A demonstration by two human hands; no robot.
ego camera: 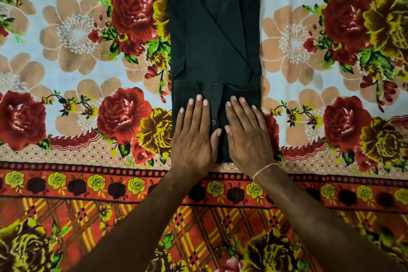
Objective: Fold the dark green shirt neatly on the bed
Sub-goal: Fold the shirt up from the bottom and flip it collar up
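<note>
The dark green shirt (213, 35) lies on the bed as a long narrow rectangle, collar at the far end and sleeves folded across its back. Its near end is turned up over itself, showing the button placket and one button. My left hand (193, 137) lies flat, palm down, on the left half of that turned-up part. My right hand (248, 134) lies flat beside it on the right half, with a thin thread band at the wrist. Both hands press on the cloth with fingers extended; neither grips it.
The bed is covered by a floral sheet (77, 55) with red roses, tan flowers and a red-and-yellow plaid border toward me. Nothing else lies on the sheet around the shirt.
</note>
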